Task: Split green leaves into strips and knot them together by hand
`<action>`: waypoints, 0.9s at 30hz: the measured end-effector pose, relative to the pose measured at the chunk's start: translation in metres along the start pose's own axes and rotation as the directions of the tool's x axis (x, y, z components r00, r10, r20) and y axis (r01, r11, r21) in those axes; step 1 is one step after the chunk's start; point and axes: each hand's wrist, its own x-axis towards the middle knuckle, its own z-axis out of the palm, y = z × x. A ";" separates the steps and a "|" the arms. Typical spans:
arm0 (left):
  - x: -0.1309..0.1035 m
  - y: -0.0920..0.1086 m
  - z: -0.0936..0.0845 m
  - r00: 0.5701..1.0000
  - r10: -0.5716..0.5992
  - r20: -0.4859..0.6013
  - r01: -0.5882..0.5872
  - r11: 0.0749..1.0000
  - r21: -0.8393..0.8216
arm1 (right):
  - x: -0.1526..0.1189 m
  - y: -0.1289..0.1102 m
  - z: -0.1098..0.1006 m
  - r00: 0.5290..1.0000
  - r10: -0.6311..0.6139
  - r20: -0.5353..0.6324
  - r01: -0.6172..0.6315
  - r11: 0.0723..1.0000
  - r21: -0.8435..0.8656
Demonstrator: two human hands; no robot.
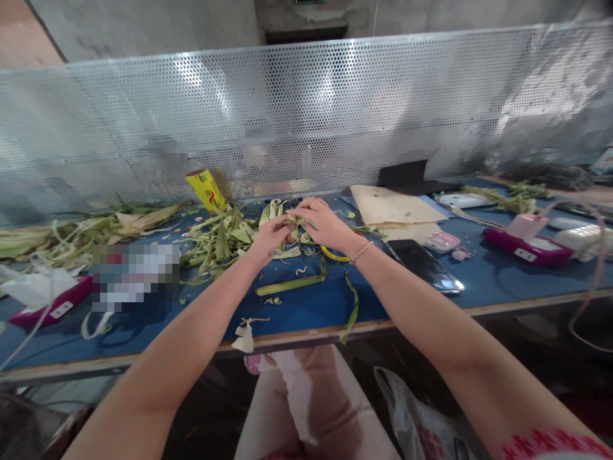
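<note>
My left hand (pixel 272 240) and my right hand (pixel 324 222) meet over the blue tabletop, fingertips closed together around a small piece of pale green leaf strip (pixel 306 222). My fingers partly cover the piece, so its full shape is hidden. Just left of my left hand lies a heap of folded, curled green leaf strips (pixel 223 237). A yellow ring-shaped thing (pixel 335 255) shows below my right hand, partly covered by the wrist. Nearer to me, one flat green strip (pixel 290 285) and a narrow curved leaf (pixel 353 308) lie on the table.
A perforated metal screen (pixel 306 115) stands behind the blue table (pixel 191 332). On the left are a yellow box (pixel 207 190), long dry leaves (pixel 138 223) and a purple power strip (pixel 52 306). Rightward lie brown paper (pixel 390 207), a dark phone (pixel 424 263) and another purple power strip (pixel 527 248).
</note>
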 end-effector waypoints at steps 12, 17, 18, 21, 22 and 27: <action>-0.004 0.002 0.001 0.980 -0.090 0.176 0.147 0.929 -0.339 | -0.001 -0.005 -0.005 0.995 -0.015 0.097 0.014 1.000 0.011; -0.002 0.001 0.001 0.978 -0.105 0.181 0.169 0.909 -0.381 | 0.000 -0.005 -0.007 0.995 -0.022 0.094 0.021 1.000 0.021; -0.002 0.000 0.001 0.977 -0.111 0.184 0.175 0.908 -0.381 | 0.000 -0.005 -0.007 0.994 -0.029 0.103 0.026 0.999 0.029; -0.002 0.001 0.002 0.976 -0.119 0.180 0.183 0.901 -0.394 | 0.000 -0.008 -0.007 0.994 -0.033 0.105 0.025 0.997 0.077; -0.002 0.001 0.002 0.978 -0.121 0.169 0.180 0.896 -0.405 | 0.000 -0.009 -0.007 0.997 -0.011 0.083 0.003 0.995 0.101; 0.000 0.006 -0.001 0.987 -0.138 0.087 0.162 0.873 -0.461 | 0.000 -0.009 0.001 0.960 0.259 -0.110 -0.230 0.947 0.227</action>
